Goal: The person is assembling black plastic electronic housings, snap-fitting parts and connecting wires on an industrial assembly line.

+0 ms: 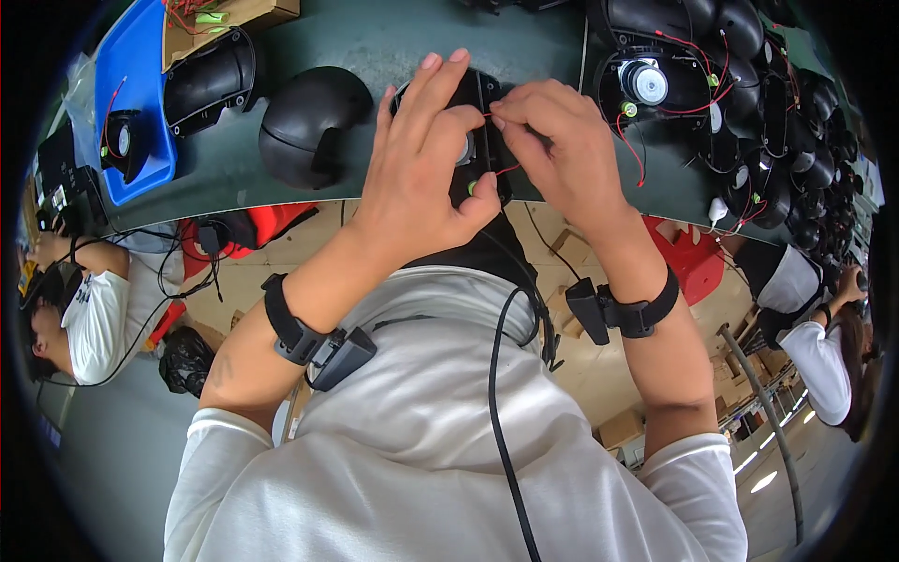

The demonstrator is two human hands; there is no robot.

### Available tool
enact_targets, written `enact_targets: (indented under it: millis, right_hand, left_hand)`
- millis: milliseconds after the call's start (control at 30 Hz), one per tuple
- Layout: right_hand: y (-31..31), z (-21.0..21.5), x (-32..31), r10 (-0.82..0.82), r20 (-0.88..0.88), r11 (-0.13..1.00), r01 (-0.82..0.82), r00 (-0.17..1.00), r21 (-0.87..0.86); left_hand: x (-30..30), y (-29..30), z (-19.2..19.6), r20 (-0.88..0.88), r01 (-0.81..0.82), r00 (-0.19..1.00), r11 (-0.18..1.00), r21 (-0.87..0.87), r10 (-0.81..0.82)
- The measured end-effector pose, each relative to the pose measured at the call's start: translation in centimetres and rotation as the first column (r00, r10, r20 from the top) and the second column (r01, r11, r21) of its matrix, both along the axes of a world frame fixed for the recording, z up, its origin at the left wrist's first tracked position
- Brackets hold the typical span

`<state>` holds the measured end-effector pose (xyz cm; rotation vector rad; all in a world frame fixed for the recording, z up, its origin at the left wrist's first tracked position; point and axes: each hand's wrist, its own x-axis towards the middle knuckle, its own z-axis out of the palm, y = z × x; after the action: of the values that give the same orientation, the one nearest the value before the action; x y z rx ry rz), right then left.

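Observation:
A black plastic housing (479,86) with a round speaker in it lies at the table's near edge, largely hidden under my hands. My left hand (412,159) is laid over it with fingers spread. Its bent index finger reaches toward my right fingertips, and its thumb rests by a small green part (472,188). My right hand (562,140) pinches a thin red wire (488,114) between thumb and fingers above the housing's right side. Left of my hands sits a rounded black shell (314,126), apart from them.
A blue tray (140,56) with a speaker part, an open black shell (213,82) and a cardboard box (245,11) are at the left. At right lies another housing with a speaker (646,82), beside many black shells (805,169). A black cable (498,403) hangs over my shirt. Co-workers sit both sides.

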<state>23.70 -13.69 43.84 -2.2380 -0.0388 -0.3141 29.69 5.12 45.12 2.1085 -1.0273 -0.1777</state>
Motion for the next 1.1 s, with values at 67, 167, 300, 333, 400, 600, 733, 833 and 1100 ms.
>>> enact_targets:
  millis: [67, 167, 300, 333, 400, 600, 733, 833, 1100]
  right_hand:
    - [0.4, 0.1, 0.0, -0.029, -0.047, 0.993, 0.035, 0.998, 0.116]
    - [0.5, 0.2, -0.1, -0.067, -0.139, 0.958, 0.103, 0.988, 0.268]
    - [0.6, 0.5, -0.7, -0.094, -0.322, 0.901, 0.218, 0.942, 0.376]
    - [0.6, 0.9, -0.9, -0.098, -0.317, 0.901, 0.219, 0.943, 0.374]
    - [0.8, 1.6, -1.1, -0.157, -0.044, 0.985, 0.160, 0.987, 0.070]
    - [3.0, 4.5, -10.2, -0.348, 0.087, 0.928, 0.357, 0.933, -0.109]
    - [4.9, 2.0, -10.0, 0.148, -0.742, 0.525, 0.584, 0.654, 0.619]
    - [6.4, 0.9, -6.5, 0.205, -0.627, 0.049, 0.632, 0.752, 0.773]
    - [7.4, 1.8, -3.1, 0.088, -0.700, 0.159, 0.683, 0.709, 0.713]
  left_hand:
    - [0.1, 0.0, 0.1, -0.009, -0.008, 1.000, 1.000, -0.013, 0.007]
    - [0.0, 0.1, 0.5, 0.031, 0.024, 0.999, 0.998, 0.055, -0.025]
    - [-0.1, 0.1, 0.3, 0.062, 0.024, 0.998, 0.999, 0.046, -0.027]
    - [-0.1, 0.1, 0.2, 0.051, 0.027, 0.998, 0.999, 0.024, -0.028]
    - [0.0, 0.3, -0.1, 0.049, 0.021, 0.999, 1.000, 0.019, -0.022]
    - [0.0, 0.3, 0.5, 0.042, 0.049, 0.998, 0.998, 0.037, -0.050]
    - [0.4, 0.7, -0.4, 0.027, 0.005, 1.000, 0.999, -0.037, -0.004]
    - [0.6, 0.9, -0.6, 0.009, -0.010, 1.000, 0.998, -0.070, 0.010]
    - [0.4, 1.1, -0.9, 0.010, 0.001, 1.000, 0.990, -0.141, 0.001]
